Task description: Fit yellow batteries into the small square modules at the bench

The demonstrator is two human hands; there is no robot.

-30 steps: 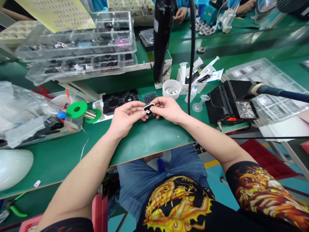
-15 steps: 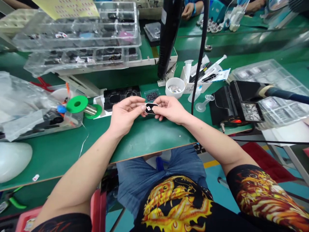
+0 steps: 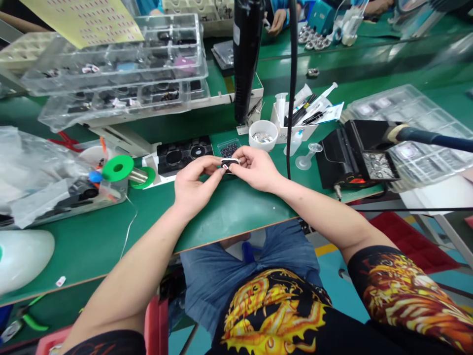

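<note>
Between both hands, above the green bench, is a small black rounded part with a pale rim. A tiny white and red piece shows at its left side. My left hand pinches the left end with thumb and fingertips. My right hand grips the right end, its thumb along the near side. Just behind the hands sits a small clear tray of dark bits. A black tray with round hollows lies behind my left hand. The fingers cover much of the held part.
A white bowl of small metal parts and a box of syringes and pens stand behind. A solder spool is at left, a black soldering stand at right. A black cable hangs down. Another person's hand shows far back.
The held part has tilted, so its face looks narrower and its pale rim shows along the top. Both hands still grip it. The whole view has shifted slightly.
</note>
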